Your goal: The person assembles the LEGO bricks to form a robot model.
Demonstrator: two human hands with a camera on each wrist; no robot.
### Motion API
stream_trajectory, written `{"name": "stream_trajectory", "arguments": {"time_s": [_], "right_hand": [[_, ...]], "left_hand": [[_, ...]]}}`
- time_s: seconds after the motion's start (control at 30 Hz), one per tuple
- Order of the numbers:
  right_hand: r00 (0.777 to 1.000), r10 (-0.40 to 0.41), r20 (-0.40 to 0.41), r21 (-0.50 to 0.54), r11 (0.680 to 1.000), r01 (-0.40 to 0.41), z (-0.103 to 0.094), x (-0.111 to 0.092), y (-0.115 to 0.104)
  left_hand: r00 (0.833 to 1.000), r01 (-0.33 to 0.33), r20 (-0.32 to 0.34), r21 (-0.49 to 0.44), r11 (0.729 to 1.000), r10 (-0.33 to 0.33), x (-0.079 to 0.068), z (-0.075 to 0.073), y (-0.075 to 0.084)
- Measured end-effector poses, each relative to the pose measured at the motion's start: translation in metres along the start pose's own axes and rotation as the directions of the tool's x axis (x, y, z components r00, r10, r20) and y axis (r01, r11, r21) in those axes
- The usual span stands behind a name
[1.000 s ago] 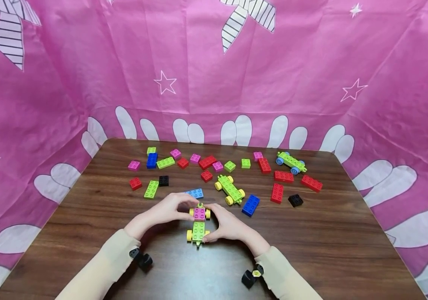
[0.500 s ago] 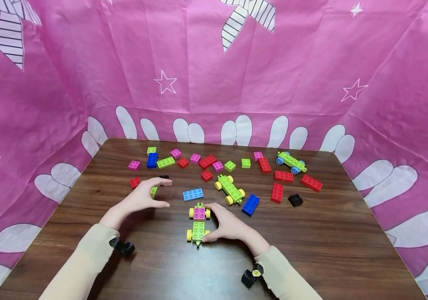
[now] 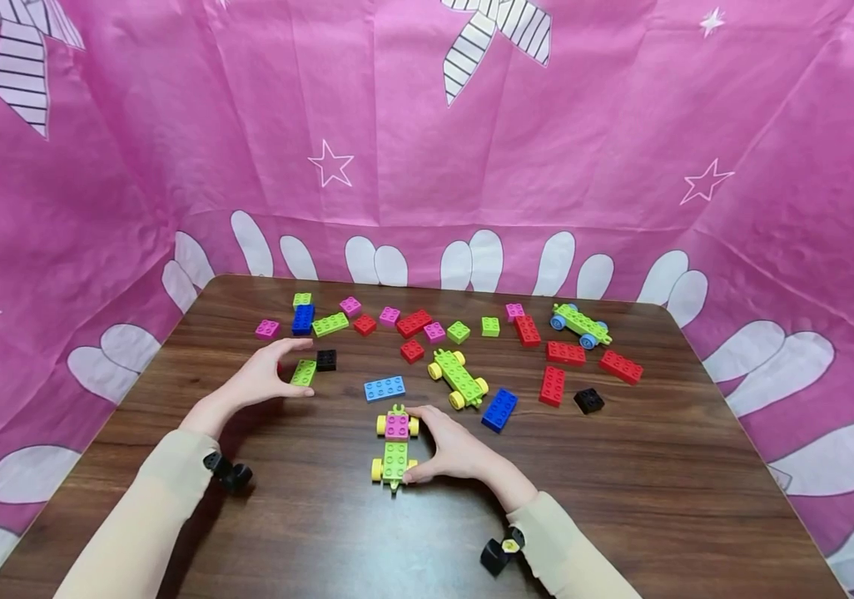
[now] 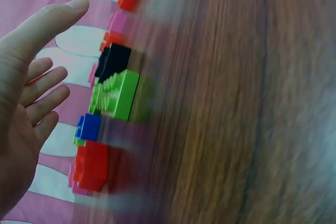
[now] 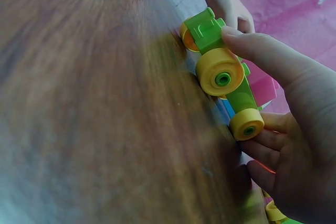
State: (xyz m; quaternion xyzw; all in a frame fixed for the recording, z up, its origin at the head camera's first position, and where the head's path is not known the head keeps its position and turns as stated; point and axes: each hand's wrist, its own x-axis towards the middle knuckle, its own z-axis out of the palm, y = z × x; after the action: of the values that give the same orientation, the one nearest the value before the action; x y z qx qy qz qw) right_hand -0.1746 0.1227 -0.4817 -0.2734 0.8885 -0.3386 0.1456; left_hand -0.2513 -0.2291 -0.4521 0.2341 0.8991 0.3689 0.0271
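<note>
My right hand [image 3: 457, 445] grips a lime-green toy car base [image 3: 395, 462] with yellow wheels, thumb at its near end and fingers at its far end. A pink brick [image 3: 397, 426] sits on the far part of that base; it shows in the right wrist view too. Off to the left, my left hand [image 3: 247, 384] has thumb and fingers spread around a long lime-green brick [image 3: 304, 372], without visible contact. In the left wrist view this green brick [image 4: 123, 98] stands beyond the hand, beside a black brick [image 4: 114, 62]. A red brick [image 4: 94, 166] is mostly hidden by the hand in the head view.
A light blue brick [image 3: 384, 388], another yellow-wheeled car base [image 3: 460, 378] and a dark blue brick [image 3: 499, 410] lie past the right hand. A blue-wheeled base [image 3: 581, 324] stands at the back right. Several loose bricks are scattered along the back of the brown table [image 3: 667, 491].
My left hand has let go of the car base and moved left to the long green brick, uncovering the light blue brick. The right hand keeps its grip in the same place.
</note>
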Motion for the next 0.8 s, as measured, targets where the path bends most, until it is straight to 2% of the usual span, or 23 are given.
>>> {"name": "stream_trajectory", "arguments": {"time_s": [0.17,0.47,0.8], "right_hand": [[1.000,-0.004,-0.003,0.008,1.000,0.004,0.000,0.000,-0.001],[1.000,0.005,-0.005,0.002,1.000,-0.005,0.000,0.000,0.000],[1.000,0.006,0.003,0.010,1.000,-0.006,0.000,0.000,-0.001]], "left_hand": [[0.999,0.035,0.028,0.034,0.999,-0.036,0.002,-0.003,-0.008],[0.997,0.029,0.071,0.056,0.998,-0.033,0.004,-0.004,-0.018],[0.993,0.005,0.118,0.181,0.983,-0.027,0.007,-0.004,-0.023]]}}
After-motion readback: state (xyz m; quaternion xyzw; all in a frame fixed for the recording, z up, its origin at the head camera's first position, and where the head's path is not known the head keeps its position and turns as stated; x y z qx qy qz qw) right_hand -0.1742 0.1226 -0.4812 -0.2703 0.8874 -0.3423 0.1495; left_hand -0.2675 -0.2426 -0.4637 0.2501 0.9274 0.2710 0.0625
